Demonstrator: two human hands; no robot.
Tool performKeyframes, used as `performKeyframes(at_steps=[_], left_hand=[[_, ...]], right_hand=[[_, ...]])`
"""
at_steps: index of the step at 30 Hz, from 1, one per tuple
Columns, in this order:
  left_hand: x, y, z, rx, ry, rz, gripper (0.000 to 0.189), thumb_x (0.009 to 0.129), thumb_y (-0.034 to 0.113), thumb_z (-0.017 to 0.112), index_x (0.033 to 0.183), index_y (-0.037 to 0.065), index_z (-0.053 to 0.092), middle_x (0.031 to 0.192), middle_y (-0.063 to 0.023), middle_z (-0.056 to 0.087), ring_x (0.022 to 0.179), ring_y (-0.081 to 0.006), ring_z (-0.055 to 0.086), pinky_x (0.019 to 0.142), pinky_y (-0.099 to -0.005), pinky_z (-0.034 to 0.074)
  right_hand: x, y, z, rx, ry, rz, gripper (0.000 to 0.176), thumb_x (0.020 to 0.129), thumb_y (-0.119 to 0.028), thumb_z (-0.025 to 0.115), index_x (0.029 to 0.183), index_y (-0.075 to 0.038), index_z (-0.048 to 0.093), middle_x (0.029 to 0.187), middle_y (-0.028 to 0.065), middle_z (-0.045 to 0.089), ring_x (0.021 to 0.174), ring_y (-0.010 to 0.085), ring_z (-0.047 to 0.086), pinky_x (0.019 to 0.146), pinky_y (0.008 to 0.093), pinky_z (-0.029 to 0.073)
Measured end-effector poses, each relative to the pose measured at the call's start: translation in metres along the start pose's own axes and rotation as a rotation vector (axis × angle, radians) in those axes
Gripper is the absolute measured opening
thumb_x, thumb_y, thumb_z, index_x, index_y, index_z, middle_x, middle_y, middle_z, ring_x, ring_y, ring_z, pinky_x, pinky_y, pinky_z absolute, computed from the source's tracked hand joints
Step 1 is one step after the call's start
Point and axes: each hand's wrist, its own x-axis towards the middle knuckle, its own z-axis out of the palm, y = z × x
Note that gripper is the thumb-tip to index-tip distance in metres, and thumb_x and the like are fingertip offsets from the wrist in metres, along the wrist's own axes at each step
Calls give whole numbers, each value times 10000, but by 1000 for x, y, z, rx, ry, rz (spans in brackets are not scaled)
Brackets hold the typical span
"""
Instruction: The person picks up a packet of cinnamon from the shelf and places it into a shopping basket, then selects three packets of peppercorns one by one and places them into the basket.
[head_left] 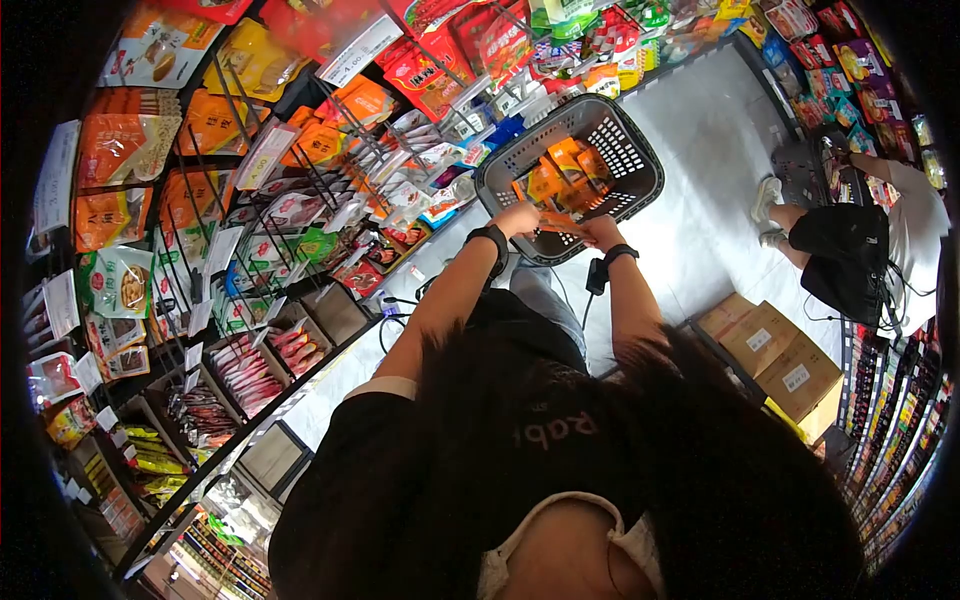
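Both my hands are at the near side of a dark plastic shopping basket point(632, 135). My left hand point(517, 219) has its fingers closed on one end of an orange packet point(558, 224). At the packet's other end, my right hand point(602, 233) is closed on it too. Several more orange packets point(570, 172) lie inside the basket, just beyond my hands. Any print on the held packet is too small to read.
Shelves at left carry hanging orange spice packets point(128, 140) on metal hooks with price tags. Cardboard boxes point(790, 365) are stacked at right. Another person point(905, 215) with a black bag point(845, 255) is at the right-hand shelves. Pale floor point(700, 190) lies between.
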Motion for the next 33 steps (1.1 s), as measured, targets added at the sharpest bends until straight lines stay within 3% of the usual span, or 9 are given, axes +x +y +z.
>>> performKeyframes(at_steps=[2, 8, 11, 14, 21, 24, 27, 29, 33], left_hand=[[-26, 21, -7, -41, 60, -84, 249, 805, 207, 490, 793, -5, 621, 723, -130, 639, 668, -204, 641, 517, -367, 481], [-21, 11, -9, 276, 62, 65, 250, 783, 123, 428, 826, 1, 641, 715, -140, 636, 647, -239, 631, 535, -367, 480], [-25, 5, -13, 345, -1, 169, 271, 771, 142, 433, 864, 9, 650, 713, -139, 634, 626, -251, 622, 535, -354, 478], [-36, 11, -14, 86, 14, 11, 276, 781, 191, 462, 892, 22, 649, 706, -130, 631, 615, -245, 619, 521, -344, 472], [-37, 11, -12, 58, 104, -71, 253, 782, 178, 450, 856, 16, 629, 693, -142, 621, 571, -240, 603, 473, -350, 457], [-35, 7, -12, 64, 93, -42, 255, 781, 197, 460, 839, 12, 624, 683, -143, 617, 562, -241, 596, 472, -352, 454], [-24, -4, -14, 187, 10, 2, 264, 786, 244, 483, 882, 32, 606, 725, -112, 612, 610, -212, 596, 508, -333, 464], [-19, -6, -19, 338, -85, 18, 278, 794, 268, 488, 972, 72, 573, 824, -56, 607, 693, -163, 603, 568, -298, 482], [-81, 13, -43, -206, -101, -17, 324, 808, 311, 515, 1055, 103, 547, 958, -18, 576, 839, -134, 575, 690, -271, 465]], right_hand=[[9, 5, 3, -33, 9, 6, 163, 790, -87, 555, 650, -9, 585, 521, 43, 498, 398, 108, 453, 356, 253, 361], [-3, -2, 3, 425, -2, 291, 167, 801, -147, 503, 738, 1, 548, 622, 92, 560, 446, 159, 502, 403, 272, 415], [2, 5, 4, 363, -19, 348, 140, 811, -169, 507, 801, -34, 542, 676, 75, 579, 501, 154, 517, 442, 277, 432], [3, 8, 5, 333, -14, 359, 137, 817, -185, 507, 829, -52, 539, 692, 67, 586, 520, 151, 520, 454, 278, 439], [-2, 6, 5, 315, 3, 343, 143, 825, -197, 497, 851, -62, 536, 705, 64, 589, 533, 156, 525, 461, 282, 445], [-8, 3, 9, 409, 113, 287, 188, 758, -103, 467, 617, 9, 519, 508, 82, 493, 373, 152, 446, 334, 280, 352], [-2, 6, 5, 252, 11, 318, 146, 829, -192, 491, 850, -54, 533, 707, 77, 580, 543, 168, 535, 452, 280, 444], [-2, 6, 4, 186, 3, 312, 141, 828, -190, 495, 850, -57, 534, 706, 79, 578, 547, 169, 538, 451, 279, 444], [-11, -2, -5, 212, -13, 311, 146, 823, -211, 510, 875, -77, 534, 735, 80, 586, 560, 163, 533, 473, 270, 453]])
